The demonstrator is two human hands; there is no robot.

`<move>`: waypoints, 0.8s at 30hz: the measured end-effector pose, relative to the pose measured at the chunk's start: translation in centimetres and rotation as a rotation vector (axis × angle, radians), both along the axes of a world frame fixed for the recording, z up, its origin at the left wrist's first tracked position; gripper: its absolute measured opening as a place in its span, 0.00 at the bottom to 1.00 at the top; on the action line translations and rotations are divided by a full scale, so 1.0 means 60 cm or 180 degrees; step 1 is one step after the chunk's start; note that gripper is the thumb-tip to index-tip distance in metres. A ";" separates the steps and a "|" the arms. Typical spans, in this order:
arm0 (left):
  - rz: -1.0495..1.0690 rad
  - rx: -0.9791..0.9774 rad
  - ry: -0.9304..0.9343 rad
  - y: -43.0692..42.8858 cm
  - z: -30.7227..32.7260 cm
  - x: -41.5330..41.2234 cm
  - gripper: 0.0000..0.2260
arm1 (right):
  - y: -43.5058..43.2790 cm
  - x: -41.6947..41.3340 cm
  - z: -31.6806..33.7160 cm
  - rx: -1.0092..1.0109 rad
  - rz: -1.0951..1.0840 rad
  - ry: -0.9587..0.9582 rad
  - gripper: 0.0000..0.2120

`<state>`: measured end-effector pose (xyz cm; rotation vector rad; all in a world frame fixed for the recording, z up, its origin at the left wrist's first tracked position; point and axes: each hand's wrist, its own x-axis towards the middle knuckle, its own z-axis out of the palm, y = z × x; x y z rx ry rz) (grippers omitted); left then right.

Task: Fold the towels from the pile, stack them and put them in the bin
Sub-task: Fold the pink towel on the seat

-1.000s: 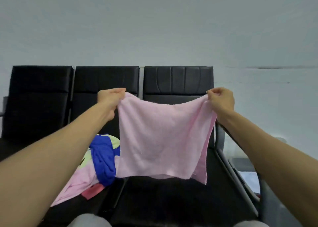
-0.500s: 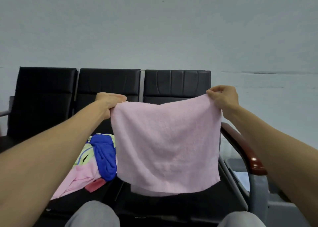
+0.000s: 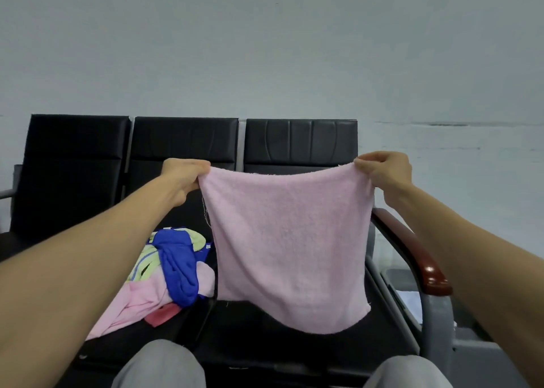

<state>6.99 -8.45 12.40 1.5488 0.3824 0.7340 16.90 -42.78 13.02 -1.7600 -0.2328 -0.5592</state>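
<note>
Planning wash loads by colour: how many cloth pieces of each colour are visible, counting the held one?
Pink: 2, held pink towel and pink pile cloth
Blue: 1, blue cloth
Yellow-green: 1, yellow-green cloth
Red: 1, red cloth
Total: 5; the heap may hide more.

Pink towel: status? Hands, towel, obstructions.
Top corners pinched by left hand and right hand. Between them the pink towel hangs spread, unfolded. The pile lies on the seat to its left, not in the way.

Black three-seat bench against pale wall; brown armrest at right end.
</note>
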 end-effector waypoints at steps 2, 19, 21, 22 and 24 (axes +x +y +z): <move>0.0044 0.0301 -0.0006 0.006 0.001 -0.003 0.12 | -0.005 0.001 0.000 0.0028 0.0013 0.0011 0.05; 0.1002 0.2231 0.0310 -0.006 -0.022 -0.003 0.09 | -0.005 0.013 -0.035 -0.1386 -0.0390 -0.0037 0.08; 0.1006 0.2289 0.0351 -0.006 -0.025 0.000 0.09 | -0.001 0.020 -0.041 -0.1587 -0.0499 -0.0098 0.07; 0.1004 0.2300 0.0365 -0.006 -0.026 0.001 0.09 | 0.001 0.022 -0.043 -0.1736 -0.0577 -0.0124 0.08; 0.0984 0.2306 0.0402 -0.004 -0.029 0.002 0.09 | 0.005 0.027 -0.047 -0.2047 -0.0806 -0.0152 0.19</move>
